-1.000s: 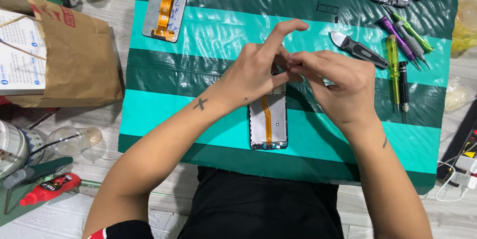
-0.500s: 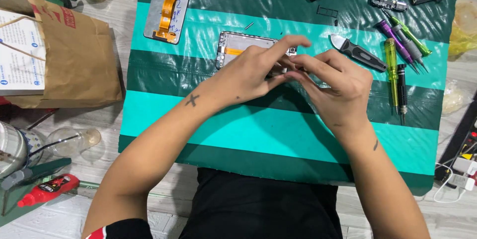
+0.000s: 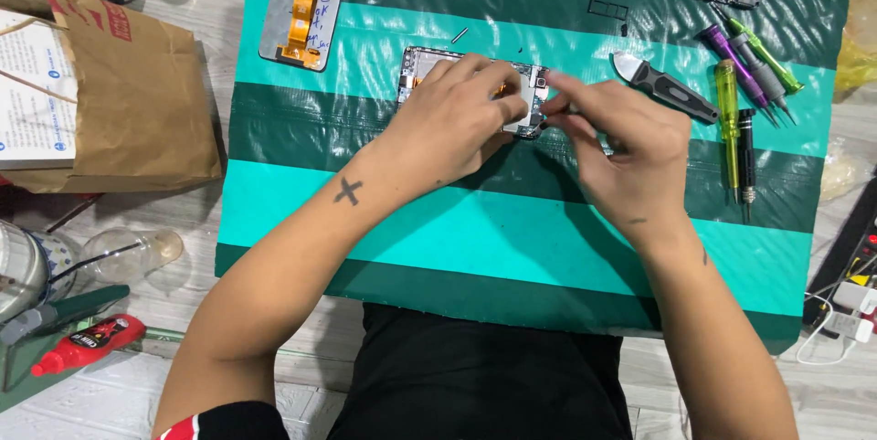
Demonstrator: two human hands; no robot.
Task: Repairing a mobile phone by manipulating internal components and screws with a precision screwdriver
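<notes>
The opened phone body (image 3: 475, 88) lies flat on the striped green mat (image 3: 512, 239), its long axis running left to right across the far teal band. The left hand (image 3: 452, 120) is spread over it, fingers (image 3: 489, 84) curled down onto the exposed board and pinning it; the phone sits directly beneath and just beyond those fingertips. The right hand (image 3: 621, 152) comes in from the other side, thumb and forefinger pinched close together right at the phone's right-hand end; whether something tiny is caught between them, I cannot tell. So both hands meet at that end, and the right one is the nearer to the corner being worked.

Beyond the left fingers and off to their left lies a grey back panel with an orange ribbon strip (image 3: 306, 6). Just past the right fingers sits a dark-handled pry tool (image 3: 667, 88), and farther right a row of screwdrivers (image 3: 744, 84) in yellow, purple, green and black.

Well to the left of the left forearm stands a brown paper bag (image 3: 137, 102) bearing a white rectangular label and a small red mark at its top corner. Down by the left elbow lies a small red tube (image 3: 87, 344) with a printed label.
</notes>
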